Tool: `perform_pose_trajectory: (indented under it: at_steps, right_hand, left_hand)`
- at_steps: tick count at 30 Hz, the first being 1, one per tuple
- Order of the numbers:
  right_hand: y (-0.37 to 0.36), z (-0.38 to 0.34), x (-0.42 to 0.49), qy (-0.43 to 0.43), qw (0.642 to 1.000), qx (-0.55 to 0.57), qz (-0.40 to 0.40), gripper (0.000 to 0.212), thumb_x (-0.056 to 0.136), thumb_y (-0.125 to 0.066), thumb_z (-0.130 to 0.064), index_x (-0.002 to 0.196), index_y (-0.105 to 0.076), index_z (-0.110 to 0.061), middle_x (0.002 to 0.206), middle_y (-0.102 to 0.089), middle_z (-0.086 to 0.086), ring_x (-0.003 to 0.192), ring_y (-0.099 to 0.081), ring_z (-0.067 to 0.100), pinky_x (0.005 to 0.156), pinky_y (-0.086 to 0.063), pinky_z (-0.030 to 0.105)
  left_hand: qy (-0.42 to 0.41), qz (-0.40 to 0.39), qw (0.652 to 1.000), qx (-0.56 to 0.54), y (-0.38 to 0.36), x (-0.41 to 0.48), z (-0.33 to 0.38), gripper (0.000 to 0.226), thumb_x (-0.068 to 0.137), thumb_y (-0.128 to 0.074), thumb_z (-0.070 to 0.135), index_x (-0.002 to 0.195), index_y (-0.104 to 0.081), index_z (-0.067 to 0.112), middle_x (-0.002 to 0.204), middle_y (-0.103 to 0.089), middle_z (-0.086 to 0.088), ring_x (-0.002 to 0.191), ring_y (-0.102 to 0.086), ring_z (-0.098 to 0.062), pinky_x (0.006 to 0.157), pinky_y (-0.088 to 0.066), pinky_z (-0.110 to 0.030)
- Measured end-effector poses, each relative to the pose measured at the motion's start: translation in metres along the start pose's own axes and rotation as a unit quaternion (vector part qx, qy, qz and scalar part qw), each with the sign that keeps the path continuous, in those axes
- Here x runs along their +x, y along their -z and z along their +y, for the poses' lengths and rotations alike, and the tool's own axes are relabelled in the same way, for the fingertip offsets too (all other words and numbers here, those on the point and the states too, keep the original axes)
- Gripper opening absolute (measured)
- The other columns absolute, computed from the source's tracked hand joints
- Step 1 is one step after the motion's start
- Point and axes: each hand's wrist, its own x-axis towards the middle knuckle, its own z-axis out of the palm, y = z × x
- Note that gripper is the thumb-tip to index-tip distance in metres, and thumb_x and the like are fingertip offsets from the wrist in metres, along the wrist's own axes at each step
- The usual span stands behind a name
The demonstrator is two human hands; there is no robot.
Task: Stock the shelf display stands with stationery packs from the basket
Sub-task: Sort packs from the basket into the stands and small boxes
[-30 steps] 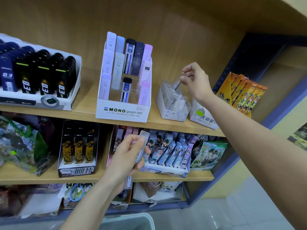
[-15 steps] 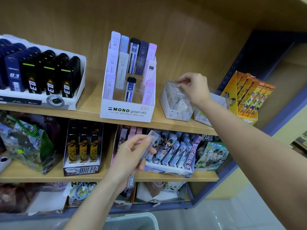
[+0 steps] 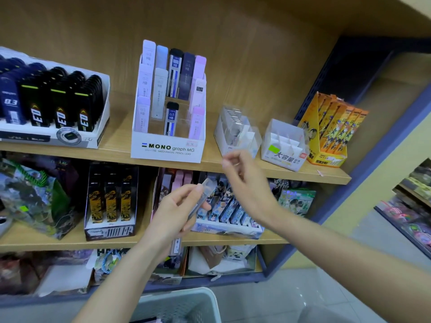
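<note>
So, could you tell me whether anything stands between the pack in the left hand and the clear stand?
Only the right hand, which hangs before the shelf edge between the pack and the clear stand. Nothing else visible blocks the way up to the stand's open top.

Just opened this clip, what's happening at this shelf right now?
A person is stocking a stationery shelf. The left hand grips clear slim packs in front of the middle shelf. The right hand hangs just above them, fingers curled and blurred, so whether it holds anything is unclear. On the top shelf, right of the MONO lead stand, a small clear display stand has packs at its back and room at the front. The rim of a pale basket shows at the bottom edge.
</note>
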Motion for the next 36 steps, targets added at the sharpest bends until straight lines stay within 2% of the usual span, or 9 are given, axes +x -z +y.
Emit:
perform_pose_trajectory:
  at_steps: [3,6,9,12,16,22,27,31,36]
  right_hand:
    - [-0.012,0.001,-0.016,-0.073,0.989,0.059,-0.11,0.011,0.096,-0.052,-0.025,0.093,-0.06,-0.019,0.08,-0.063,-0.001,0.068,-0.056,0.005,0.062,-0.045,0.019]
    - [-0.012,-0.001,-0.019,-0.105,0.979,0.107,-0.139,0.013,0.095,-0.054,-0.019,0.089,-0.065,-0.015,0.073,-0.064,0.005,0.061,-0.06,0.007,0.058,-0.048,0.024]
    - [0.004,-0.007,-0.013,-0.123,0.975,0.168,-0.083,0.012,0.094,-0.056,-0.014,0.092,-0.066,-0.007,0.076,-0.065,0.006,0.058,-0.06,0.004,0.053,-0.051,0.017]
    - [0.031,-0.011,0.007,-0.082,0.983,0.162,0.028,0.013,0.095,-0.052,-0.01,0.098,-0.064,-0.006,0.076,-0.065,0.004,0.059,-0.061,0.003,0.057,-0.052,0.014]
    - [0.064,0.0,0.047,-0.005,0.975,0.102,0.195,0.012,0.095,-0.051,-0.005,0.103,-0.06,-0.005,0.086,-0.064,0.007,0.071,-0.065,0.011,0.069,-0.057,0.024]
    - [0.069,0.009,0.095,0.032,0.968,0.004,0.25,0.015,0.095,-0.049,-0.003,0.106,-0.06,-0.002,0.093,-0.062,0.006,0.072,-0.061,0.01,0.071,-0.055,0.02]
    - [0.065,0.012,0.117,0.052,0.982,-0.084,0.162,0.015,0.094,-0.049,0.0,0.103,-0.06,-0.006,0.088,-0.06,0.006,0.066,-0.055,0.005,0.071,-0.052,0.018]
    - [0.064,0.011,0.13,0.062,0.986,-0.092,0.128,0.017,0.093,-0.052,-0.001,0.109,-0.051,-0.006,0.089,-0.055,0.005,0.07,-0.056,0.012,0.072,-0.052,0.022]
    - [0.066,0.015,0.144,0.057,0.988,-0.118,0.077,0.015,0.089,-0.06,-0.003,0.094,-0.048,-0.012,0.088,-0.059,0.01,0.066,-0.053,0.008,0.072,-0.051,0.023]
  left_hand:
    - [0.002,-0.01,1.0,0.022,-0.002,-0.002,0.0,0.03,0.099,-0.041,0.031,0.091,-0.058,0.008,0.037,-0.05,0.009,0.028,-0.022,-0.003,0.034,-0.018,-0.015]
    - [0.002,-0.015,0.999,0.041,-0.002,-0.002,-0.003,0.034,0.099,-0.041,0.034,0.091,-0.057,0.005,0.035,-0.046,0.006,0.028,-0.021,-0.004,0.035,-0.016,-0.017]
    - [0.045,0.005,0.999,-0.018,0.003,0.007,-0.009,0.033,0.101,-0.037,0.031,0.096,-0.052,0.003,0.048,-0.048,0.002,0.029,-0.023,-0.005,0.032,-0.015,-0.018]
    - [0.096,0.05,0.99,-0.094,0.006,0.017,-0.012,0.008,0.093,-0.04,-0.002,0.095,-0.04,0.006,0.07,-0.04,-0.011,0.039,-0.034,-0.01,0.034,-0.027,-0.019]
    - [0.109,0.106,0.98,-0.129,0.006,0.022,-0.017,0.046,0.079,-0.023,-0.032,0.101,-0.035,0.006,0.091,-0.046,-0.018,0.065,-0.041,-0.018,0.047,-0.036,-0.022]
    - [0.108,0.025,0.983,-0.144,0.008,0.01,-0.016,0.043,0.094,-0.046,-0.008,0.132,-0.034,0.008,0.109,-0.058,-0.013,0.092,-0.061,-0.021,0.082,-0.049,-0.032]
    - [0.121,0.052,0.979,-0.153,0.008,0.011,-0.016,0.04,0.091,-0.053,0.0,0.129,-0.043,0.009,0.098,-0.067,-0.012,0.065,-0.067,-0.016,0.064,-0.055,-0.03]
    - [0.126,0.071,0.981,-0.129,0.005,0.01,-0.015,0.026,0.098,-0.048,0.008,0.122,-0.048,0.0,0.06,-0.063,0.002,0.044,-0.043,-0.009,0.038,-0.037,-0.018]
    - [0.128,0.075,0.98,-0.136,0.007,0.016,-0.014,0.025,0.1,-0.04,0.012,0.118,-0.047,-0.003,0.052,-0.06,0.004,0.038,-0.035,-0.008,0.038,-0.041,-0.017]
